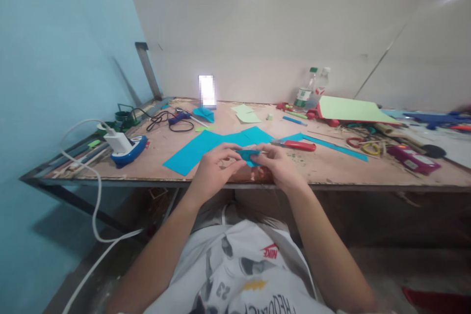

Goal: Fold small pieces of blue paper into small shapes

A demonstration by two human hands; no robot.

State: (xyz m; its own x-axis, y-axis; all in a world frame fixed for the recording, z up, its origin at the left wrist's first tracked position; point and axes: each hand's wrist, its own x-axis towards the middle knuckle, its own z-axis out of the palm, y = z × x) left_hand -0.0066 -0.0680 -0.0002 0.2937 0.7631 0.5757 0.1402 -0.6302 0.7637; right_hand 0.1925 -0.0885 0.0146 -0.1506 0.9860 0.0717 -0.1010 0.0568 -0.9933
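Left hand (212, 169): fingers closed on the small blue paper piece (249, 155).
Right hand (279, 167): pinches the same piece from the other side.
Paper piece: held just above the table (331, 169) edge, near the blue sheets (217, 144) and red cutter (296, 145).

On the table (331, 169), paper sheets (206, 149) lie just behind the hands, a knife (296, 145) to their right, scissors (362, 144) farther right, a charger (117, 142) at the left edge, a phone (207, 91) upright at the rear wall, bottles (309, 91) right of it
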